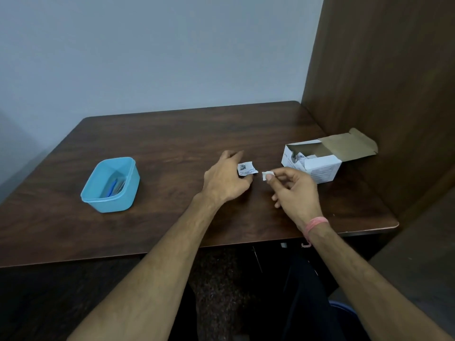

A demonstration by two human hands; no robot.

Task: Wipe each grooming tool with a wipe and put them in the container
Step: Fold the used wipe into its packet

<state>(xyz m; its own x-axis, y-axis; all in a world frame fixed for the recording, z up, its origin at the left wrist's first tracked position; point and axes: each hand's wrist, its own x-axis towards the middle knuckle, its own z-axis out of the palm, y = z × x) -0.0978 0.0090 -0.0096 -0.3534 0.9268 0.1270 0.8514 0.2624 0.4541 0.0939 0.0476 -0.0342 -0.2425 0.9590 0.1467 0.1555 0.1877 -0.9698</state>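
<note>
A light blue plastic container (110,184) stands on the left of the dark wooden table (172,139), with a blue tool and other items (114,187) lying inside it. My left hand (226,179) rests at the table's middle and pinches a small torn white wipe packet (247,168). Just to its right, my right hand (293,187) pinches a small folded white wipe (266,175) between thumb and forefinger. The two hands are a short gap apart.
An open white cardboard box (317,163) with several wipe packets inside lies at the right, its brown flap toward a wooden partition (381,70). A pale wall stands behind the table. The table's front edge runs under my forearms.
</note>
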